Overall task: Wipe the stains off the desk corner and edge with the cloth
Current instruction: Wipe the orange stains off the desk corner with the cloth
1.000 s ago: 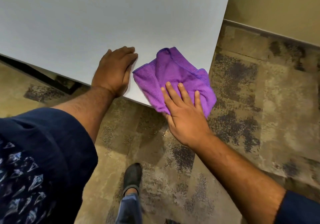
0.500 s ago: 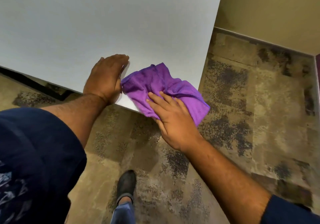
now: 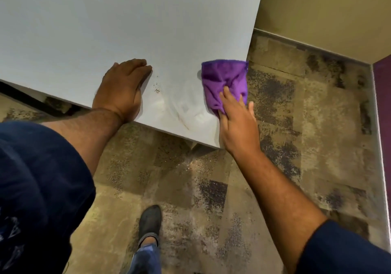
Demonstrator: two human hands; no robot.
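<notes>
A white desk [image 3: 118, 24] fills the upper left, its near corner pointing down toward me. A purple cloth [image 3: 224, 79] lies bunched at the desk's right edge, just above the corner. My right hand [image 3: 238, 123] presses flat on the cloth's lower part, fingers over the fabric. My left hand [image 3: 123, 87] rests palm-down on the desk near the front edge, fingers together, holding nothing. Between the two hands the desk shows brown specks [image 3: 157, 87] and a wet smear with a thin brown streak [image 3: 182, 115].
Mottled brown carpet [image 3: 285, 146] spreads below and to the right of the desk. A beige wall [image 3: 328, 13] with a baseboard runs at the upper right, and a purple panel [image 3: 384, 96] stands at the far right. My dark shoe [image 3: 150, 223] is on the floor below the corner.
My right hand has slid the cloth rightward to the desk's right edge, uncovering a wet smear and brown specks. My left hand has stayed flat on the desk.
</notes>
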